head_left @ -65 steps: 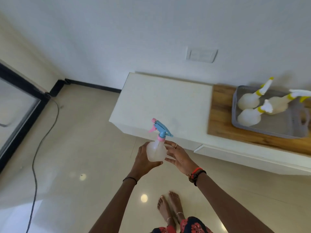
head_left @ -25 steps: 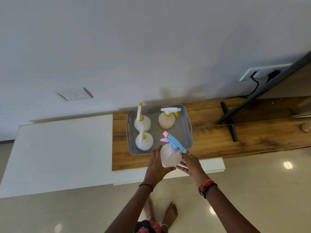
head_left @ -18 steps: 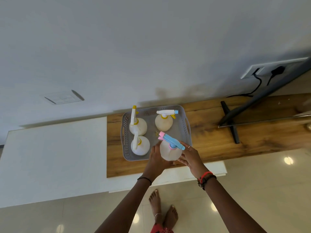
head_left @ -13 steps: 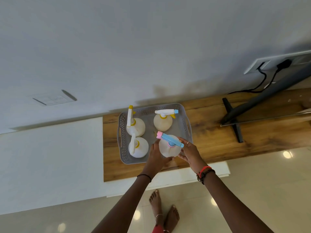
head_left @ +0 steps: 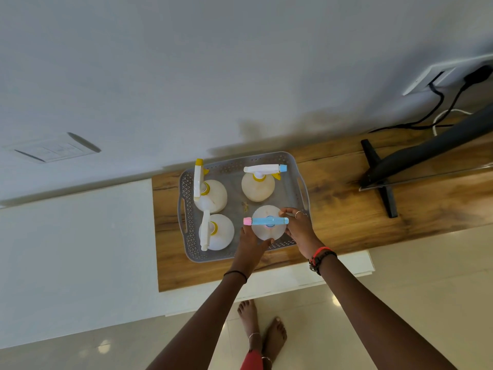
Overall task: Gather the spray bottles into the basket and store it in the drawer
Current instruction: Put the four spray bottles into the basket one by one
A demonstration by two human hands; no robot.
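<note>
Plastic bottle (head_left: pixel 266 231), blue-pink nozzle | frame centre, free corner of grey basket (head_left: pixel 266 158) | left hand (head_left: pixel 250 247) + right hand (head_left: pixel 298 231) clasp its body | likely steadying upright beside three yellow-collared bottles (head_left: pixel 210 196)

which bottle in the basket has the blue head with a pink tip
The front-right bottle, held by the left hand and right hand. The other three bottles have white heads with yellow collars.
</note>
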